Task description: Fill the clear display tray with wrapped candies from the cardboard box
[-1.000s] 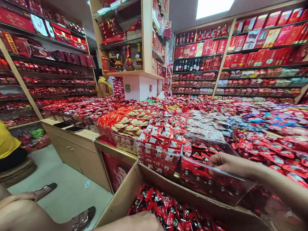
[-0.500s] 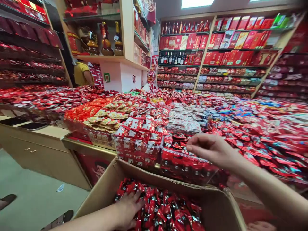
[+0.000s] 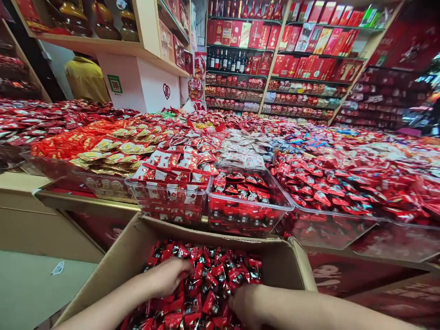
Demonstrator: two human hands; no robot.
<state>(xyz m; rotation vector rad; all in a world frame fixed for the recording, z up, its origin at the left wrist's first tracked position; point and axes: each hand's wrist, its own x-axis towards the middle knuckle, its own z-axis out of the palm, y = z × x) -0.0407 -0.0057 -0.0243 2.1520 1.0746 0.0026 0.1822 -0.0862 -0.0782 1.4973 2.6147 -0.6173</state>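
Both hands are working inside the cardboard box at the bottom of the view. The left hand is lying on the red-and-black wrapped candies, fingers curled down into the heap; whether they are closing on any pieces cannot be told. The right hand is pressing into the same heap from the right, its fingers buried among the wrappers, so their grip cannot be told either.

Judgement: a clean scoop is calling for both hands to be cupping toward each other beneath the loose pieces and lifting level, so that none are spilling over the box wall.

Just beyond the box, a clear plastic bin is holding the same red-and-black candies, filled to roughly its rim. Touching it on the left, a second clear bin is carrying red-and-white packets heaped above its edge. Farther left, gold-wrapped sweets are lying in a further tray. Behind, red sweets are covering the counter, and wall shelves are displaying boxes and bottles.
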